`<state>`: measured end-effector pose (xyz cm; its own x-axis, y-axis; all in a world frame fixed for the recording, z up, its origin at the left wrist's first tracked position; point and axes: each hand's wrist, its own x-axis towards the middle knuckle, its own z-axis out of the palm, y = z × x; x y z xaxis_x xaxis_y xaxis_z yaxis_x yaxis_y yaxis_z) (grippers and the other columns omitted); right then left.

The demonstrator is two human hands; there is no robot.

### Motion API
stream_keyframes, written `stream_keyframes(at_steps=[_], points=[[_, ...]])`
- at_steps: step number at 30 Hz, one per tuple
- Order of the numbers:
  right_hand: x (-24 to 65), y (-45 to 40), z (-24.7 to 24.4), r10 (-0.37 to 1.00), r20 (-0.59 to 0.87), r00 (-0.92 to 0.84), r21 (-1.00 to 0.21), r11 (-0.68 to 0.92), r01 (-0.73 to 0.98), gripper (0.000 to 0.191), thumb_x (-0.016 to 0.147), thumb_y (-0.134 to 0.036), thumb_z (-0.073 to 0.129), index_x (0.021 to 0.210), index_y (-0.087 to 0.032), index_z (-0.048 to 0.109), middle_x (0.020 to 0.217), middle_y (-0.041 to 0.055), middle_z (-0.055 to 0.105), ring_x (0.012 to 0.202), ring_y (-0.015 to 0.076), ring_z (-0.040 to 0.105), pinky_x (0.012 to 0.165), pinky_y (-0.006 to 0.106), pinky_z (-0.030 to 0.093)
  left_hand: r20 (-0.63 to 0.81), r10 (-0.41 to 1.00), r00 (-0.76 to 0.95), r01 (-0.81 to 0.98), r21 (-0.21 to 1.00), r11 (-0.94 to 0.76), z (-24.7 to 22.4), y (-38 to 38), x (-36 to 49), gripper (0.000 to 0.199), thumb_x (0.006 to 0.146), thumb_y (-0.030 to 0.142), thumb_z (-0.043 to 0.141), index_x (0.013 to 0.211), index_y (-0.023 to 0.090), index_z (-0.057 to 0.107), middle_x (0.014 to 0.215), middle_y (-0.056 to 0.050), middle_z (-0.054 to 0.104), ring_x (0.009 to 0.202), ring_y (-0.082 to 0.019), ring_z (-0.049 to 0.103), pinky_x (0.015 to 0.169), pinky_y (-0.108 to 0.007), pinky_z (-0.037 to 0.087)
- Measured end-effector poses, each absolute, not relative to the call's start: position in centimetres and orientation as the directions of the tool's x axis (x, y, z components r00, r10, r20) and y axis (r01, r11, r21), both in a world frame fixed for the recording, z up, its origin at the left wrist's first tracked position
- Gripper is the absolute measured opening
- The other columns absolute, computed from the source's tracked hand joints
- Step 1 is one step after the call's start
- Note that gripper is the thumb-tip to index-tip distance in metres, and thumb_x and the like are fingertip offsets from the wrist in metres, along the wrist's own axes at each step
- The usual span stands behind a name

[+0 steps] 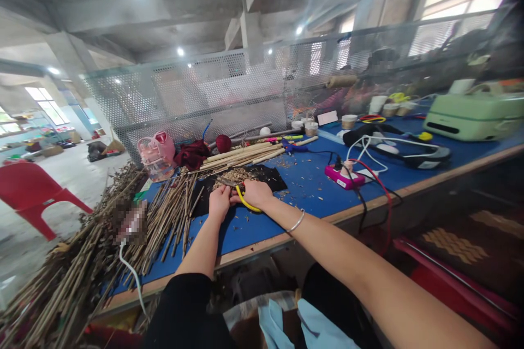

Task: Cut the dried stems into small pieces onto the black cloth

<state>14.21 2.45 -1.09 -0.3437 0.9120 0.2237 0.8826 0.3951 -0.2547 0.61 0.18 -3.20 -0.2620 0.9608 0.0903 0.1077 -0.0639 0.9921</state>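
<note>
My right hand (pixel 254 194) is closed round a pair of yellow-handled cutters (pixel 248 206), whose dark jaws point left above a heap of short cut stem pieces (pixel 239 173). Close beside it, my left hand (pixel 219 203) has its fingers pinched together near the jaws; what is between them is too small to make out. The heap lies on a black sheet (pixel 275 178) on the blue tabletop (pixel 305 202). To the left of my left hand, long thin dry stems (pixel 174 212) are spread over the table.
A large bundle of dry branches (pixel 73 262) hangs over the left edge. Behind lie pale sticks (pixel 245 155), a dark red yarn ball (pixel 223 143) and a pink container (pixel 158 155). Rightward are a magenta power strip (pixel 341 177) with cables and a green machine (pixel 470 112). A mesh partition (pixel 196 95) stands behind.
</note>
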Motion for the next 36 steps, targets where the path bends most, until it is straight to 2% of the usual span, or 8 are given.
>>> stream_keyframes(at_steps=[6,14,18,24,32,36], points=[[14.14,2.42,-1.24,0.914,0.268,-0.305,-0.250,0.372,0.894,0.075,0.061,-0.080,0.044,0.096,-0.014,0.055,0.087,0.0152,0.066,0.082,0.0267,0.064,0.069,0.031,0.045,0.053,0.968,-0.245,0.033,0.998,-0.046,-2.56,-0.22,1.09,0.019,0.074,0.032,0.054,0.076,0.015,0.061,0.064,-0.003,0.064,0.046,-0.010,0.054,0.045,-0.021,0.045],[14.66,2.49,-1.00,0.922,0.298,-0.247,-0.279,0.332,0.901,0.070,0.062,-0.076,0.048,0.097,-0.016,0.055,0.087,0.0126,0.067,0.084,0.0261,0.064,0.072,0.031,0.044,0.029,0.942,-0.335,-0.047,0.998,-0.047,-2.30,-0.28,0.78,0.025,0.073,0.032,0.060,0.088,0.013,0.063,0.065,-0.003,0.063,0.047,-0.007,0.053,0.042,-0.016,0.043],[14.91,2.57,-1.00,0.931,0.292,-0.220,-0.286,0.304,0.909,0.070,0.064,-0.075,0.048,0.099,-0.015,0.053,0.088,0.0132,0.066,0.086,0.0267,0.063,0.073,0.031,0.043,-0.008,0.943,-0.334,-0.095,0.995,-0.025,-2.25,-0.19,0.67,0.023,0.074,0.028,0.059,0.091,0.013,0.062,0.068,-0.004,0.064,0.050,-0.007,0.055,0.047,-0.017,0.046],[14.82,2.37,-1.11,0.890,0.295,-0.348,-0.255,0.425,0.869,0.072,0.060,-0.076,0.050,0.100,-0.016,0.051,0.095,0.0125,0.063,0.092,0.0257,0.060,0.078,0.032,0.041,-0.014,0.955,-0.295,-0.134,0.991,-0.027,-2.36,-0.16,0.69,0.018,0.072,0.022,0.060,0.087,0.014,0.061,0.078,-0.007,0.067,0.061,-0.013,0.064,0.053,-0.022,0.050],[14.84,2.32,-1.20,0.849,0.380,-0.367,-0.219,0.468,0.856,0.075,0.057,-0.079,0.049,0.097,-0.015,0.051,0.097,0.0141,0.061,0.094,0.0279,0.057,0.080,0.037,0.038,0.003,0.960,-0.282,-0.131,0.990,-0.042,-2.60,-0.13,0.64,0.018,0.067,0.023,0.066,0.081,0.014,0.059,0.073,-0.006,0.068,0.063,-0.016,0.065,0.053,-0.023,0.050],[14.83,2.32,-1.15,0.835,0.395,-0.384,-0.214,0.490,0.845,0.076,0.057,-0.080,0.047,0.096,-0.015,0.050,0.093,0.0131,0.062,0.090,0.0277,0.059,0.077,0.036,0.040,0.012,0.962,-0.273,-0.138,0.989,-0.051,-2.78,-0.02,0.59,0.018,0.066,0.024,0.067,0.079,0.014,0.059,0.073,-0.006,0.068,0.063,-0.016,0.065,0.055,-0.025,0.051]])
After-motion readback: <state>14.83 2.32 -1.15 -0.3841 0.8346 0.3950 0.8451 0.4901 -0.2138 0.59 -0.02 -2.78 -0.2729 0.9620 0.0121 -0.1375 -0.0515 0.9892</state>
